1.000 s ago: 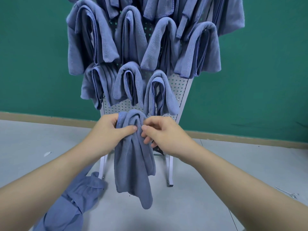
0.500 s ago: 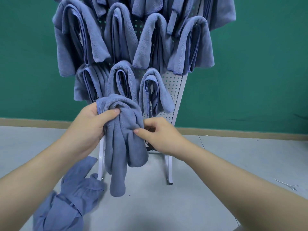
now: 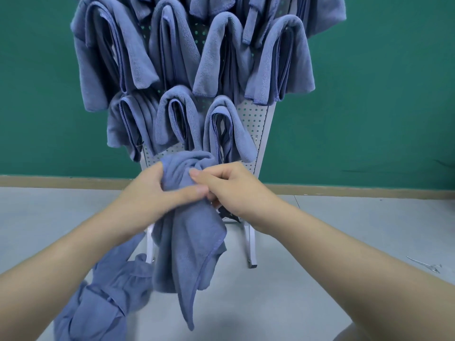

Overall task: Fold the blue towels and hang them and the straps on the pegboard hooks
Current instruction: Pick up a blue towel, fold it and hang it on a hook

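A bunched blue towel point(image 3: 189, 244) hangs from both hands in front of the lower part of the white pegboard point(image 3: 253, 119). My left hand point(image 3: 150, 190) grips its top from the left, thumb pressed across the cloth. My right hand point(image 3: 234, 188) pinches the same bunch from the right. Several folded blue towels point(image 3: 221, 60) hang on hooks across the board, in rows above the hands. A narrow blue strap point(image 3: 250, 23) hangs near the top. The hooks themselves are hidden by cloth.
A heap of loose blue towels point(image 3: 103, 299) lies on the grey floor at lower left, beside the pegboard's white legs point(image 3: 252, 244). A green wall point(image 3: 369, 94) stands behind. A small metal object point(image 3: 426, 264) lies on the floor at right.
The towel was lifted toward the board, then came lower again. My right hand moved from below the bunch onto its top, beside my left thumb; the towel's tail hangs longer.
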Available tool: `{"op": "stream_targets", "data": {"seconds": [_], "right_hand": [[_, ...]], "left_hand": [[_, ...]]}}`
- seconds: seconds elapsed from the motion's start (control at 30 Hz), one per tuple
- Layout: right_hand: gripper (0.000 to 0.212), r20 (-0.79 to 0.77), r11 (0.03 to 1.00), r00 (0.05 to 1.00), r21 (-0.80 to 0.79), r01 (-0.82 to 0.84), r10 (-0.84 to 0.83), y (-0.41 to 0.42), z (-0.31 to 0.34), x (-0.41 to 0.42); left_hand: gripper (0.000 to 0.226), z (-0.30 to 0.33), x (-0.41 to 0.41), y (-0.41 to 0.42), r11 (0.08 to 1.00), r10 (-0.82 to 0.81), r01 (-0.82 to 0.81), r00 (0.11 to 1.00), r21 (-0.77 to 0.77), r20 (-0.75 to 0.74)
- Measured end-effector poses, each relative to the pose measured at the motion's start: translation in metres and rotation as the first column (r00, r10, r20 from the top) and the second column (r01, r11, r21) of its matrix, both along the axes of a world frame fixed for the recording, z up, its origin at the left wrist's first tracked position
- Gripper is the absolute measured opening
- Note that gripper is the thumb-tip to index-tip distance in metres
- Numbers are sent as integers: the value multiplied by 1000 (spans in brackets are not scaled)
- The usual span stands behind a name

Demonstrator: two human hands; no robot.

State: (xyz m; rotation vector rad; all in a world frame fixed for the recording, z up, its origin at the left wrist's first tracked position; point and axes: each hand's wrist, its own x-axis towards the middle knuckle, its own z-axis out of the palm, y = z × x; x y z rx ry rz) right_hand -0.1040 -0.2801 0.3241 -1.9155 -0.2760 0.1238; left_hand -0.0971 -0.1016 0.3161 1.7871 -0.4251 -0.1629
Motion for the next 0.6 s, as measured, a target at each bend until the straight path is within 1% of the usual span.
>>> {"op": "stream_targets", "data": {"seconds": [0.03,0.07,0.13,0.23,0.3,0.37,0.43,0.5,0.53,0.6], "right_hand": [[52,-27,1000,1000,10,12,-12,1,-1,0],[54,-45,1000,999,11,16,-16,2,-1,-1],[53,-31,999,999,-23,32,-33,1,0,0],[52,85,986,987,-79,144,-137,-4,0,7],[51,175,972,966,-104,211,-191,-8,2,9],[54,235,962,949,-121,243,-210,-13,5,10],[55,275,955,940,-157,251,-202,-16,6,10],[55,307,951,932,-176,255,-193,-16,7,9],[55,318,951,929,-173,255,-191,-15,6,9],[56,340,955,923,-163,246,-180,-14,5,7]], "left_hand": [[56,-2,-3,-3,999,20,-20,1000,39,-7],[57,-4,-4,-5,996,49,-49,999,68,1],[53,-5,-3,-4,993,62,-65,998,99,30],[48,0,0,1,993,30,-32,999,116,26],[43,1,4,5,982,100,-107,994,155,49],[35,2,6,8,966,188,-193,981,171,48],[31,3,8,11,964,220,-217,976,153,-3],[24,3,10,13,972,206,-197,976,124,-65],[33,3,11,14,979,186,-175,978,107,-98],[54,-1,13,15,992,126,-125,969,18,-210]]}}
